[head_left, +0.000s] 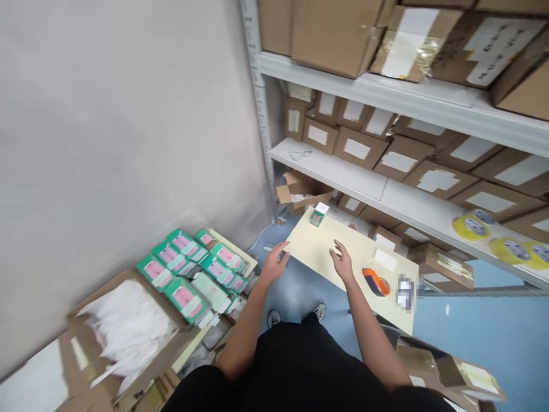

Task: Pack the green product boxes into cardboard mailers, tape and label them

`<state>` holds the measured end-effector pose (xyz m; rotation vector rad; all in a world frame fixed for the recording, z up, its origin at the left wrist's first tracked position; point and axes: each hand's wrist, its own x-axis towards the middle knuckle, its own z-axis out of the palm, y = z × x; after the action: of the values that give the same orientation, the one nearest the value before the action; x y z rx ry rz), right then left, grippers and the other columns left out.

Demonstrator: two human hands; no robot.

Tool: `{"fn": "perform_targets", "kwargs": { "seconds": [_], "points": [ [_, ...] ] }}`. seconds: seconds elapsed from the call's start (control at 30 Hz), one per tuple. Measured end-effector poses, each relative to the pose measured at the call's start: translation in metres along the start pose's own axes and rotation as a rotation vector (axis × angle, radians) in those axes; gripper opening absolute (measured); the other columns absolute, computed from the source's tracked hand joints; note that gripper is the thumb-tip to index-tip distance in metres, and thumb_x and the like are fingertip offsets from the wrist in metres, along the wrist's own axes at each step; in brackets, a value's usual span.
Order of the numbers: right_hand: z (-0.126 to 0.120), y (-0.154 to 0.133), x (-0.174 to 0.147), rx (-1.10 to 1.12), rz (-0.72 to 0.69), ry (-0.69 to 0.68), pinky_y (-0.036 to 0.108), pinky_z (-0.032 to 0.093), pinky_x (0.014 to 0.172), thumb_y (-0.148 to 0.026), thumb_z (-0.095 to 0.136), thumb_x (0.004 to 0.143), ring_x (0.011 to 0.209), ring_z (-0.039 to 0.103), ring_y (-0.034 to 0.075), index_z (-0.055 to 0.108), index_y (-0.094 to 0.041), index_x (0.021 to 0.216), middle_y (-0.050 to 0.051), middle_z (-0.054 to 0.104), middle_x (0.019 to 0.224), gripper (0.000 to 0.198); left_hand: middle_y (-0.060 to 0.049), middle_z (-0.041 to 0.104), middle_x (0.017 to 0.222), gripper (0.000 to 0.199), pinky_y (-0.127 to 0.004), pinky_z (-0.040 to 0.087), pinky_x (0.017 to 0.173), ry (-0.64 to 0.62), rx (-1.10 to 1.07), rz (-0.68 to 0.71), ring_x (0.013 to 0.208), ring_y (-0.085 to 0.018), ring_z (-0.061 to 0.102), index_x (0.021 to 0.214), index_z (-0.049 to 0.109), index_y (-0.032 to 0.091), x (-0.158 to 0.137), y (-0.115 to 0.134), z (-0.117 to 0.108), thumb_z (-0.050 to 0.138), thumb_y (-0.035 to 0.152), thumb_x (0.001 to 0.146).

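Note:
My left hand (pixel 275 264) hangs in the air off the left end of a pale yellow table (pixel 315 243), its fingers apart and nothing in it. Over the table's front edge is my right hand (pixel 342 260), also empty with curved, parted fingers. A small green and white box (pixel 319 214) stands at the table's far left corner. To the right of my right hand lies an orange and dark blue object, perhaps a tape dispenser (pixel 376 282). Beyond it is a white sheet or card (pixel 385 259). A blurred-out item (pixel 405 293) sits at the table's right end.
Green boxes with pink pictures (pixel 184 297) are piled on a table at left. Beside them an open carton (pixel 128 337) holds white material. A shelving rack (pixel 334 177) with labelled cardboard boxes (pixel 398 161) rises ahead. More cartons (pixel 446 366) stand at lower right.

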<state>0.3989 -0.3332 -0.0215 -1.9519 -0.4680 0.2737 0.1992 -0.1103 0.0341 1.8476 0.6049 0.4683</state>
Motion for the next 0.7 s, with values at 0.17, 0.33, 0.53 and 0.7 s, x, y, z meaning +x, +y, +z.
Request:
{"fn": "perform_targets", "kwargs": {
  "seconds": [0.17, 0.33, 0.53, 0.7],
  "points": [
    [0.074, -0.062, -0.008, 0.178, -0.077, -0.141, 0.049, 0.052, 0.106, -0.056, 0.057, 0.093, 0.137, 0.056, 0.031, 0.054, -0.024, 0.148, 0.016, 0.053, 0.155, 0.064, -0.009, 0.059, 0.149, 0.05, -0.041, 0.046, 0.113, 0.156, -0.027, -0.039, 0.138, -0.028, 0.054, 0.145, 0.061, 0.025, -0.037, -0.018, -0.075, 0.059, 0.038, 0.097],
    [0.137, -0.099, -0.022, 0.248, -0.142, -0.331, 0.049, 0.05, 0.109, -0.058, 0.058, 0.093, 0.14, 0.054, 0.03, 0.051, -0.024, 0.152, 0.015, 0.051, 0.157, 0.069, -0.011, 0.055, 0.153, 0.05, -0.042, 0.047, 0.113, 0.344, -0.047, -0.083, 0.139, -0.029, 0.053, 0.148, 0.057, 0.024, -0.08, -0.029, -0.129, 0.057, 0.039, 0.1],
    [0.187, -0.122, -0.027, 0.285, -0.183, -0.567, 0.05, 0.049, 0.112, -0.06, 0.061, 0.091, 0.14, 0.054, 0.031, 0.052, -0.024, 0.152, 0.014, 0.051, 0.157, 0.071, -0.01, 0.052, 0.157, 0.052, -0.04, 0.049, 0.109, 0.542, -0.084, -0.219, 0.141, -0.029, 0.052, 0.151, 0.052, 0.027, -0.126, -0.033, -0.149, 0.052, 0.042, 0.102],
    [0.228, -0.13, -0.04, 0.324, -0.156, -0.8, 0.05, 0.047, 0.115, -0.061, 0.061, 0.09, 0.141, 0.052, 0.031, 0.052, -0.027, 0.152, 0.009, 0.051, 0.158, 0.071, -0.01, 0.054, 0.155, 0.053, -0.041, 0.048, 0.111, 0.695, -0.087, -0.305, 0.139, -0.027, 0.054, 0.15, 0.053, 0.028, -0.165, -0.034, -0.142, 0.055, 0.044, 0.1]
  ]
}}
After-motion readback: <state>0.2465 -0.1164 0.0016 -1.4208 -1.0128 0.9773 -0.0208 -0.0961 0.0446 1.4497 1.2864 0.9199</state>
